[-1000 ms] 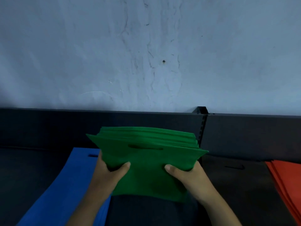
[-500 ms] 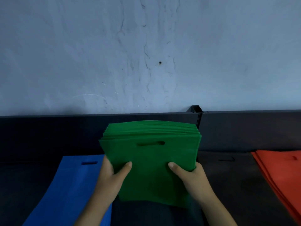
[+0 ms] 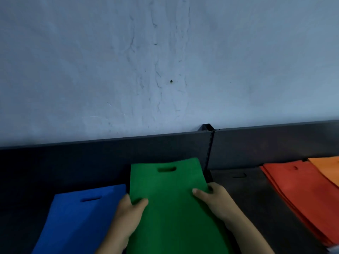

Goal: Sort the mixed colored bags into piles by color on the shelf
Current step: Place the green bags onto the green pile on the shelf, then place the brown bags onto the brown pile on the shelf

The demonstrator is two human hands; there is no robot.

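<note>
**Green stack lowered flat onto shelf**

Since the earlier frame the stack of flat green fabric bags (image 3: 170,204) has gone from tilted up to lying flat, lower centre, beside the blue fabric bag pile (image 3: 77,219). Left hand (image 3: 128,211) and right hand (image 3: 214,198) pinch its side edges, thumbs on top. Risk: uneven release fans the stack, sliding it over the blue pile or against the black shelf upright (image 3: 209,153).

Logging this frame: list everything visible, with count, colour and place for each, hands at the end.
green bags: one stack, exact count cannot be told, green, centre of the shelf, handle slot at the far end, held at both side edges
blue bags: at least one, blue, left of the green bags
red bags: a fanned stack, red-orange, right side
orange bags: at least one, lighter orange, far right, overlapping the red bags
shelf: one, dark, with a back rail
upright post: one, black, behind the green bags
wall: pale, cracked, behind
left hand: thumb on the green bags
right hand: thumb on the green bags
</note>
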